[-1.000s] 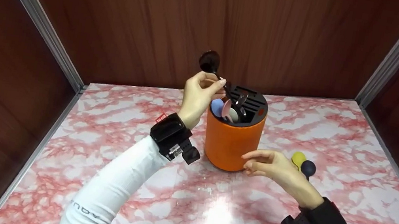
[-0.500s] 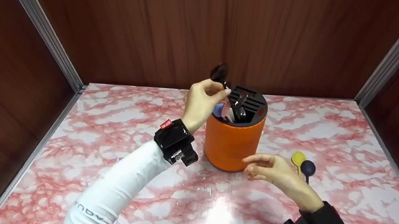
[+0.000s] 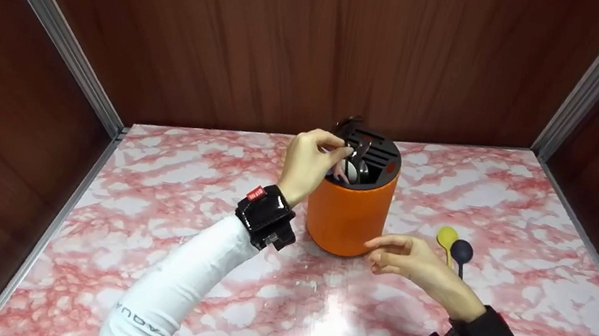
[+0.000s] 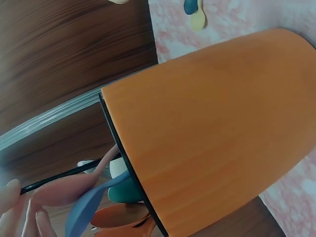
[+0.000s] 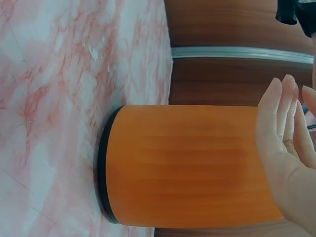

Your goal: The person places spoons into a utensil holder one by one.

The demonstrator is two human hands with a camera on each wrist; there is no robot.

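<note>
An orange cylindrical utensil holder (image 3: 348, 218) with a slotted black top stands upright on the table. At its top left, my left hand (image 3: 306, 163) pinches the thin handle of a dark, glossy spoon (image 3: 350, 123), whose bowl shows behind the fingers. In the left wrist view the spoon's black handle (image 4: 64, 176) slants from the fingertips into the holder. A pink spoon (image 4: 66, 190) and a blue spoon (image 4: 86, 207) stick out beside it. My right hand (image 3: 413, 264), holding nothing, hovers with loosely bent fingers at the holder's lower right side.
A yellow spoon (image 3: 447, 238) and a dark blue spoon (image 3: 461, 252) lie right of the holder. Green (image 4: 126, 191) and orange utensils (image 4: 121, 216) also poke out of its opening. Wood-grain panels (image 3: 272, 37) enclose the marbled pink tabletop (image 3: 182, 185).
My left hand has moved right and down with the dark spoon, lowering its handle into the holder. The right hand has shifted down only slightly.
</note>
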